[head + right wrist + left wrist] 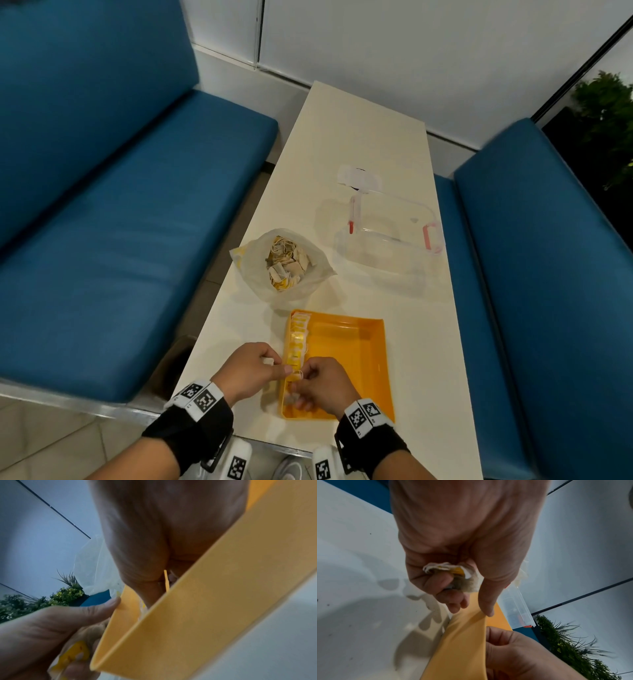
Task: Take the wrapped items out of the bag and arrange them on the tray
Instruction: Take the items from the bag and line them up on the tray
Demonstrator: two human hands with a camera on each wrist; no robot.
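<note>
The yellow tray lies on the near end of the table. A row of white-and-yellow wrapped items stands along its left wall. My left hand is at the tray's left rim and grips a bunch of wrapped items in its curled fingers, with the thumb on the yellow tray rim. My right hand is inside the tray's near left corner and pinches one wrapped item against the row. The open plastic bag, still holding several wrapped items, sits just beyond the tray.
A clear plastic container with red latches lies at the table's right, with a white lid piece behind it. Blue benches flank the narrow table on both sides. A green plant stands at the far right.
</note>
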